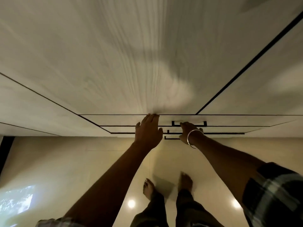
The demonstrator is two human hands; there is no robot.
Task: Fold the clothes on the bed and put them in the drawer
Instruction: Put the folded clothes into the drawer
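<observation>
Grip status: right hand (pixel 188 131) curls at the top drawer handle (pixel 188 124), though contact is blurred; left hand (pixel 148 130) lies flat with fingers straight against the drawer front (pixel 123 120). Handle runs left-right, nearest the right hand. Both arms reach forward, extended. No clothes are in view.

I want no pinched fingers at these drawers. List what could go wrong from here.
1. The left hand lies flat on the drawer fronts; fingers could get caught at a gap.
2. The right hand is at the black handles; which drawer it works is unclear.
3. Bare feet stand below the drawers.
</observation>
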